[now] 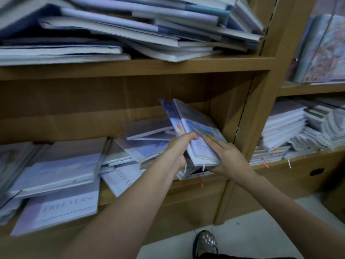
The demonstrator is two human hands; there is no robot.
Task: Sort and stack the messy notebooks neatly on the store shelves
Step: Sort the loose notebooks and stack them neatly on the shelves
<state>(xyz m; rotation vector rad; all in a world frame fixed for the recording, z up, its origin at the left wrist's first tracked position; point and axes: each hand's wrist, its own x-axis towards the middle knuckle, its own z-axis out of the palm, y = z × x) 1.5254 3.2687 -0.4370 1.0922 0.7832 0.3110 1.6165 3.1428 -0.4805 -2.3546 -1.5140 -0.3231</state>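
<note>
I hold a small bundle of blue and white notebooks (194, 126) tilted up on edge at the right end of the middle shelf (194, 186). My left hand (179, 148) grips the bundle's left side, thumb curled over the top cover. Against its right side lies my right hand (226, 156), two fingers straight on the cover and the palm under the lower corner. White ribbon markers hang from the bundle. Messy notebooks (141, 146) lie flat and skewed beneath and to the left, among them pale ones (61, 208) printed with large letters.
The upper shelf (141, 67) carries a slumped heap of notebooks (130, 28). A wooden upright (259, 109) separates the right bay, where white stacks (291, 129) and wrapped colourful books (323, 53) sit. A shoe (205, 243) stands on the pale floor below.
</note>
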